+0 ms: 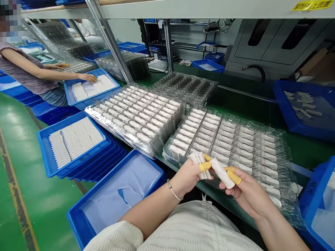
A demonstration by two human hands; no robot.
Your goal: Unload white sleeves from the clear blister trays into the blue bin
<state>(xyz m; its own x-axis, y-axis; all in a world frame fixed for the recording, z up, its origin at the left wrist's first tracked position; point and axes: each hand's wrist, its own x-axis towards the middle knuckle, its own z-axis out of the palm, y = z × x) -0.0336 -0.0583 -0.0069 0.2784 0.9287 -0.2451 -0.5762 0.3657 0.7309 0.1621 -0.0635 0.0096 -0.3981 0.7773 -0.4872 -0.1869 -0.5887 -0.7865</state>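
Several flat white pieces (197, 159) are bunched in my left hand (191, 173), its fingers closed round them. My right hand (243, 187) pinches a single white oblong piece (222, 174), held tilted between thumb and fingers. Yellow finger cots cover some fingertips on both hands. Just beyond my hands lies a clear plastic tray (226, 128) with rows of similar white pieces in its slots. To its left, a stack of clear trays (139, 115) is topped by one full of white pieces.
A blue bin (155, 178) lined with pale sheet sits at my left, near stacked blue bins (44, 158) of white pieces. Another blue bin (306, 208) stands at right. Dark-looking clear trays (182, 85) lie behind. A co-worker (38, 72) reaches into a bin at upper left.
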